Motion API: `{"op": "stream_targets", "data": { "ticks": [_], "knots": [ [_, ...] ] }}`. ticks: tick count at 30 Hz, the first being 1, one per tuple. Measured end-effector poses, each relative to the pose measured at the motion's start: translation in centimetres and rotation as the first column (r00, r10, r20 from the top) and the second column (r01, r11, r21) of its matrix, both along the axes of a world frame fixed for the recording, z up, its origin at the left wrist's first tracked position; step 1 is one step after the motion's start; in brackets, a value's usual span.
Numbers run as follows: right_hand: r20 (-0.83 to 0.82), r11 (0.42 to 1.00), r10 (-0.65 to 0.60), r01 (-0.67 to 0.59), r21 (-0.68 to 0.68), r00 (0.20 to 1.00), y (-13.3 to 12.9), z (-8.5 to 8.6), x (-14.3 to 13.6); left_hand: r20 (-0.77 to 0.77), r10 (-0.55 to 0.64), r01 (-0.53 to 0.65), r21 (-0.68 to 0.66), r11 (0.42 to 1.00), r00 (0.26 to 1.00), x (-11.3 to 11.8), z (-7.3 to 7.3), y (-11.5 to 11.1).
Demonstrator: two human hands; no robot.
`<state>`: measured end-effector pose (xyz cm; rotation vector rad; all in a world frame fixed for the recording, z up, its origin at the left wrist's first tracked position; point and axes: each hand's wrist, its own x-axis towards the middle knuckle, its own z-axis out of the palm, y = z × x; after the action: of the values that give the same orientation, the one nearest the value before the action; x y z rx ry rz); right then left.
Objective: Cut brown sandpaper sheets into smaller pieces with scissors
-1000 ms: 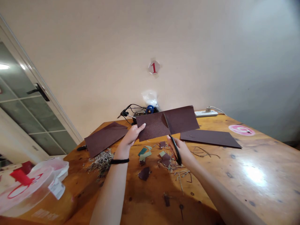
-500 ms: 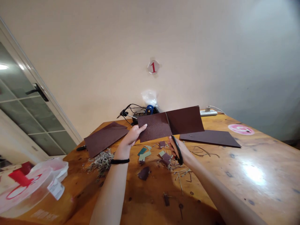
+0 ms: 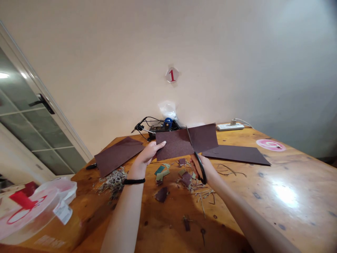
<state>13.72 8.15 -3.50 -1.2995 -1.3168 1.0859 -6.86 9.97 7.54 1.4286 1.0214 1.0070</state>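
A dark brown sheet point(image 3: 173, 144) is raised above the table, pinched at its left edge by my left hand point(image 3: 150, 153), thumb on its near face. My right hand point(image 3: 200, 168) grips black-handled scissors point(image 3: 200, 168). Their blades stand upright across the sheet and look nearly closed. Right of the blades, the sheet's other part point(image 3: 204, 137) tilts and hangs lower; whether it is fully cut apart I cannot tell. Small brown and green scraps point(image 3: 162, 175) and thin dry stems point(image 3: 205, 193) lie below my hands.
Brown sheets lie at left point(image 3: 118, 154) and right point(image 3: 237, 154). Dried plant bits point(image 3: 113, 182) are near my left wrist. A cabled device point(image 3: 158, 128) and power strip point(image 3: 230, 127) stand at the back. A plastic bag point(image 3: 39, 211) sits at lower left, a pink disc point(image 3: 270, 145) at right.
The sheet's right part has dropped and shifted left, uncovering more of the power strip. My right hand and the scissors have moved slightly right. The left hand has barely moved.
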Motion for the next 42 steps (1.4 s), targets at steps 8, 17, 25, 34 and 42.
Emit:
{"op": "stream_targets", "data": {
  "ticks": [8,17,25,34,42],
  "knots": [
    [-0.062,1.0,-0.011,0.01,-0.024,0.998,0.0,0.0,-0.1,0.029,0.024,-0.023,-0.059,0.998,0.999,0.4,0.0,-0.2],
    [-0.045,1.0,-0.012,0.012,-0.009,0.999,-1.3,1.3,-0.1,0.004,0.016,-0.016,-0.008,1.0,1.0,0.3,-0.1,0.1],
    [0.031,0.999,-0.035,0.036,-0.019,0.999,-1.1,1.6,0.1,-0.065,0.057,-0.06,-0.037,0.998,0.996,0.1,-0.1,0.0],
    [0.069,0.999,-0.019,0.022,-0.047,0.997,-1.6,2.7,-0.1,-0.028,0.06,-0.062,-0.077,0.995,0.998,0.6,0.3,-0.3],
    [-0.055,0.999,-0.003,0.0,-0.05,0.998,-1.4,2.1,-0.3,-0.015,0.058,-0.059,-0.066,0.996,0.998,0.2,0.0,-0.1]
  ]
}}
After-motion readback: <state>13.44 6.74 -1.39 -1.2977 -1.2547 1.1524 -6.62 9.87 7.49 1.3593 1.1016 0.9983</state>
